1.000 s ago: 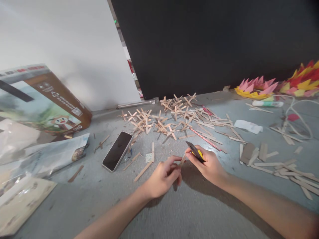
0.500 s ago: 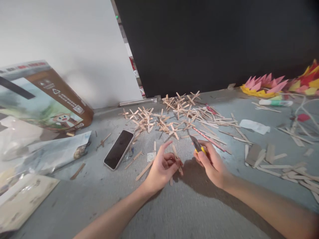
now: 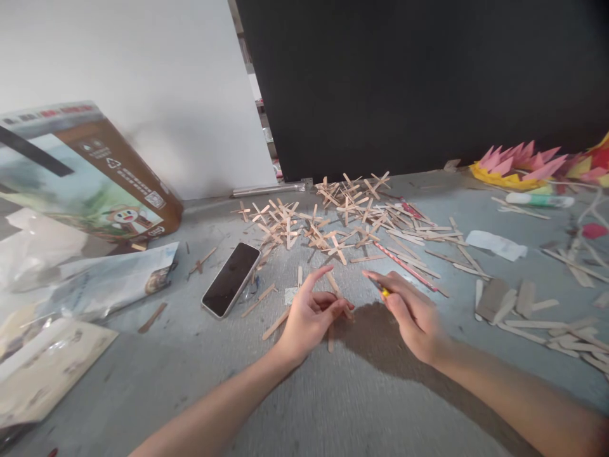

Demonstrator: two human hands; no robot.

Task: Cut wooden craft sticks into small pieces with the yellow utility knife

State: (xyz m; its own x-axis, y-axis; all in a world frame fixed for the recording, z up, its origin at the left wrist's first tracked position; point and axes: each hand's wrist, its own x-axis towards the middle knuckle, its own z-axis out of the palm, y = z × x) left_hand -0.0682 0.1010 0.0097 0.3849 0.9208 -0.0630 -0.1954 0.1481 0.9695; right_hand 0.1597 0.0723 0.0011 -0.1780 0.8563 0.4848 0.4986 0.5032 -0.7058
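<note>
My left hand rests low over the grey floor, fingers curled round a short wooden stick, with the forefinger stretched out. A few centimetres to its right, my right hand is closed on a small yellow and black cutter, of which only a bit shows between the fingers. Another short stick piece lies on the floor under my left hand. Beyond both hands spreads a heap of crossed wooden sticks.
A black phone lies left of my left hand. Further left are a tilted printed carton and plastic bags. Loose flat sticks lie at the right, with paper flowers and a glue stick by the black board.
The hands drew apart: the left turned the stick it holds and stretched its forefinger, and the right closed further over the cutter, hiding its dark blade end. The view shifted slightly left.
</note>
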